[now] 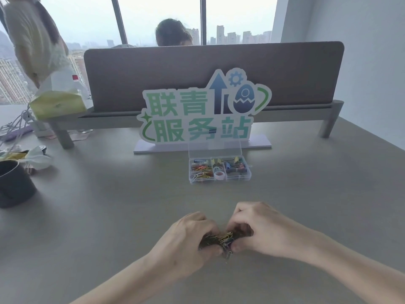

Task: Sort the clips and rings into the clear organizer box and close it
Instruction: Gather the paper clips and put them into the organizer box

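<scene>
Gathering a tangle of paper clips (226,236) at six o'clock, nearest the camera, both hands curl inward over the grey table (109,216). The left hand (186,235) cups the pile from its side with fingers bent under, and the right hand (258,229) closes on it from the other side, thumb and fingertips pinching into the heap. Yellow wire loops show between the two hands, with a few darker and silvery clips spilling just below the thumbs; the rest of the pile is hidden by the fingers.

Farther out, at twelve o'clock, the clear organizer box (219,179) sits on the table, well apart from the hands. Its lid (214,150) stands open, tilted up at the far edge. The left compartments hold coloured paper clips, the middle ones hold pale rings (219,174) and some yellow pieces, and the right compartments hold binder clips (234,166) in mixed colours.

Just behind the box stands a green and white sign (197,113) on a flat base, with a grey desk divider (285,73) beyond it. At nine o'clock a dark round container (15,183) rests near the table edge. At ten o'clock a tissue pack (58,104) sits on the divider's shelf. Windows fill the far background.
</scene>
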A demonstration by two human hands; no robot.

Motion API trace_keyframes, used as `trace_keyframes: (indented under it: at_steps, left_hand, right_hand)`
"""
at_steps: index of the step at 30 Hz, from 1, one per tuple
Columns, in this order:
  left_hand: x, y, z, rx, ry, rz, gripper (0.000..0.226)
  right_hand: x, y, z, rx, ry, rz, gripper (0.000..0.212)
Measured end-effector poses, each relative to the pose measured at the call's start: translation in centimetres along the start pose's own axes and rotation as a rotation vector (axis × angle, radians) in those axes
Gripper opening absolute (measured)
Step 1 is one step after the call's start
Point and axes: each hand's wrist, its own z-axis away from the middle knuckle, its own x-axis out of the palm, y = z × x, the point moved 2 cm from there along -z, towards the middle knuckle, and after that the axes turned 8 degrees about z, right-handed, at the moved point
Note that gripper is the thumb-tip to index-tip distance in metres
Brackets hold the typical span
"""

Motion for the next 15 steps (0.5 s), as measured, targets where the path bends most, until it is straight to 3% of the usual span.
trace_keyframes:
  at_steps: [7, 15]
  left_hand:
    - [0.2, 0.0, -0.2, -0.073, -0.001, 0.102, 0.015]
    - [-0.1, 0.2, -0.6, -0.165, -0.013, 0.224, 0.011]
  right_hand:
    - [0.4, -0.2, 0.3, -0.055, 0.051, 0.057, 0.011]
    - [0.6, -0.5, 1.1, -0.160, 0.088, 0.135, 0.012]
